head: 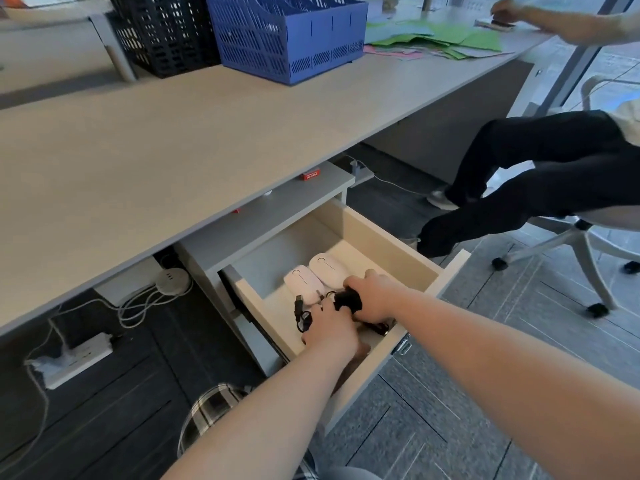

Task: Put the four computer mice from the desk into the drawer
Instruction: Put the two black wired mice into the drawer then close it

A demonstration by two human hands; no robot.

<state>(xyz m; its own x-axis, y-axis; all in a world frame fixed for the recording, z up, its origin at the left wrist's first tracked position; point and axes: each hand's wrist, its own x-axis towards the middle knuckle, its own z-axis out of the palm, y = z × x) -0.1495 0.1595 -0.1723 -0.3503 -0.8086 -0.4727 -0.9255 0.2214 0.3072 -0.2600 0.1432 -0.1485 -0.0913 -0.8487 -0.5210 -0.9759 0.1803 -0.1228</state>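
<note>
Mice: desk [145, 140] bare of them, drawer [388, 237] open with two white mice [313, 275] at its back, my right hand [375, 294] curled on a bundled black cable [347, 299], left hand [330, 329] seemingly pressing dark mice I can't see clearly; I judge placing is finishing, release next.

Far across from you stand a blue slotted plastic file rack [287, 36] and, to its left, a black plastic crate [162, 32]; green paper sheets [436, 38] lie right.
</note>
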